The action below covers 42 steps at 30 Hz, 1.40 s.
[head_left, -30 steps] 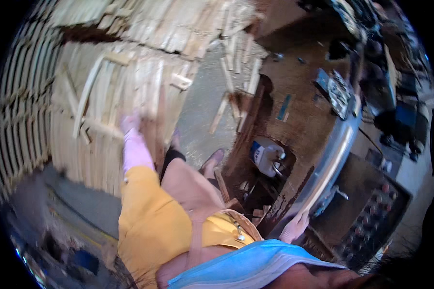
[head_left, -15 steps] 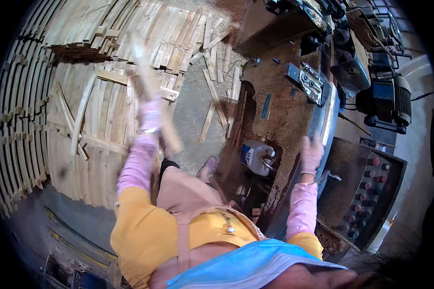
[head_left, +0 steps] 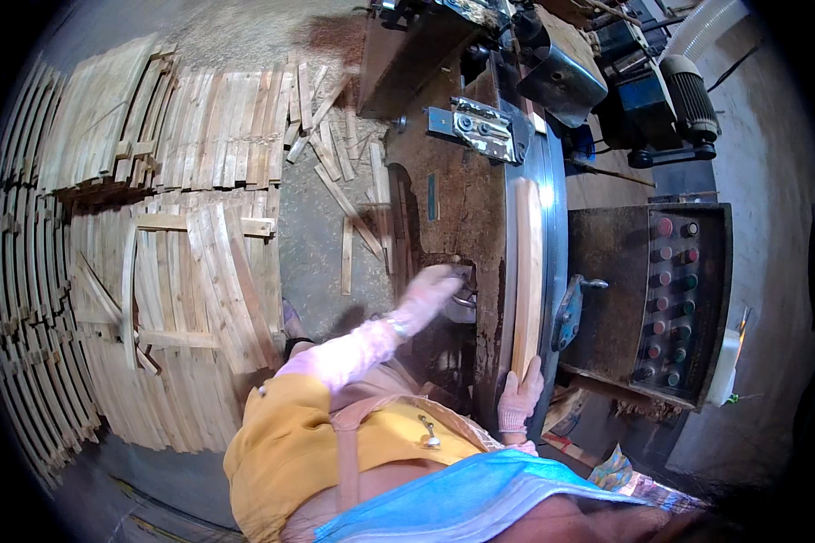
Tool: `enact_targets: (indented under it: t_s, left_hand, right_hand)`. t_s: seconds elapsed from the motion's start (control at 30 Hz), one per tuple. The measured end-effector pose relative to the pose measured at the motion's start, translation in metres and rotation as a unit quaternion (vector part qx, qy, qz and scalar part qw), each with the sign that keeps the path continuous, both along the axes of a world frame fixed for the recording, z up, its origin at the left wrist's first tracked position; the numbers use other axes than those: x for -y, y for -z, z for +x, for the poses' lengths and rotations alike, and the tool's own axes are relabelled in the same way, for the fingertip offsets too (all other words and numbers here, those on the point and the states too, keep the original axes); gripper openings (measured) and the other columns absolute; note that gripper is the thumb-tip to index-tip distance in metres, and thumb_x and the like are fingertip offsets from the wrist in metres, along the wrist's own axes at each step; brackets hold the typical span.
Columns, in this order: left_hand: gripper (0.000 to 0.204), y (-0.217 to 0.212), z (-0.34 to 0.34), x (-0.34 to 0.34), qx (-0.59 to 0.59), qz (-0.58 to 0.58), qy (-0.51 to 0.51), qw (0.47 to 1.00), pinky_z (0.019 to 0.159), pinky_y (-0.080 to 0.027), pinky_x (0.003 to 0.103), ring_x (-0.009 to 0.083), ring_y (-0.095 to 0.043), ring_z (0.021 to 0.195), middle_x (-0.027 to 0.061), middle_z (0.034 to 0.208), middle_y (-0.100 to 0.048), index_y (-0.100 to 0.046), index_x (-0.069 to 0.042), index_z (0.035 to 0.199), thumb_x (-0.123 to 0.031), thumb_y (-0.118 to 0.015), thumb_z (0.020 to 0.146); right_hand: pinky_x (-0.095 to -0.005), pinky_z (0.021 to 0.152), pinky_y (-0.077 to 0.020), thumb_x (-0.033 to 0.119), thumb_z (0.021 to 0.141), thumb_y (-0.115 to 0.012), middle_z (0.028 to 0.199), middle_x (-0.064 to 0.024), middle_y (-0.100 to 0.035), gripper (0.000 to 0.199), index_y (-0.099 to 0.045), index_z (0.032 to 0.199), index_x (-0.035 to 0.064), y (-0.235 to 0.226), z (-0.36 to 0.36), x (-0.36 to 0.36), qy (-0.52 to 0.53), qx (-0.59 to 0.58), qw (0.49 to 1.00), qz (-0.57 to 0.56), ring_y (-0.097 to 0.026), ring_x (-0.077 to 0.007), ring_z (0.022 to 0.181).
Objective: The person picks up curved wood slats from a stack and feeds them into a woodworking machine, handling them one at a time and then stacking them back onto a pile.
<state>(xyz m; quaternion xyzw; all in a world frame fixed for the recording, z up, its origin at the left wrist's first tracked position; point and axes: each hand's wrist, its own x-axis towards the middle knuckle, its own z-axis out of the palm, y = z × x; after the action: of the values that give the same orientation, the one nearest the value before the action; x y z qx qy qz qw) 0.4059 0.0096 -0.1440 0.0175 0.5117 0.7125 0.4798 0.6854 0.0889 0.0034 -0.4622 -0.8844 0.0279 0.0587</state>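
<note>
A pale wooden strip [head_left: 527, 271] lies lengthwise along the machine's metal bed [head_left: 552, 195]. Closed around its near end is my right hand [head_left: 521, 396], in a light knit glove. My left hand [head_left: 428, 297], gloved too and smeared by motion, reaches over the left edge of the rusty machine table [head_left: 466, 195]. No wood shows in it, and its fingers are too blurred to read. Behind it the jug under the table is mostly hidden. Ahead of the strip, a metal guide block [head_left: 484, 129] is fixed on the table.
Left of me stand stacked wooden boards [head_left: 181, 389] with loose slats [head_left: 231, 281] on top. Offcuts [head_left: 349, 213] litter the floor between stack and machine. On the right are a control panel [head_left: 670, 308] with several buttons, a clamp handle [head_left: 570, 312] and a motor [head_left: 688, 100].
My left hand has left the board stack, where it held a slat, and swung right to the machine. My right hand has drawn back to the strip's near end. The view has turned right.
</note>
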Motion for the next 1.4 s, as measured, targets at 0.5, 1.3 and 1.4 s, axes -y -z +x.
enact_targets:
  t_s: [0.5,1.3,1.4]
  left_hand:
    - [0.078,0.112,-0.099,0.179,-0.082,-0.481,-0.119,0.865,0.111,-0.043,0.045,0.0409,-0.056,0.130,0.0284,0.142,-0.058,-0.054,0.000,0.143,-0.053,-0.067,0.088]
    - [0.063,0.191,-0.140,0.440,-0.139,-0.630,-0.264,0.717,0.094,-0.052,0.043,0.0352,-0.069,0.106,0.0228,0.117,-0.072,-0.063,0.001,0.132,-0.039,-0.074,0.084]
    - [0.045,0.155,-0.156,0.344,-0.029,-0.208,-0.430,0.878,0.084,-0.057,0.037,0.0278,-0.068,0.098,0.0133,0.112,-0.072,-0.062,-0.014,0.142,-0.015,-0.061,0.097]
  right_hand:
    - [-0.0546,0.084,-0.0520,0.030,0.099,-0.061,0.103,-0.0270,-0.069,0.044,-0.054,0.134,0.0054,0.022,-0.300,-0.146,0.008,-0.109,0.984,0.143,-0.065,-0.0501,0.096]
    - [-0.0520,0.087,-0.0497,0.039,0.100,-0.060,0.116,-0.0230,-0.068,0.042,-0.065,0.133,0.0140,0.046,-0.254,-0.199,-0.137,-0.064,0.962,0.228,-0.063,-0.0427,0.103]
    - [-0.0474,0.095,-0.0500,0.040,0.099,-0.063,0.125,-0.0204,-0.066,0.046,-0.064,0.135,0.0118,0.028,-0.312,-0.180,-0.088,0.074,0.985,0.127,-0.063,-0.0389,0.111]
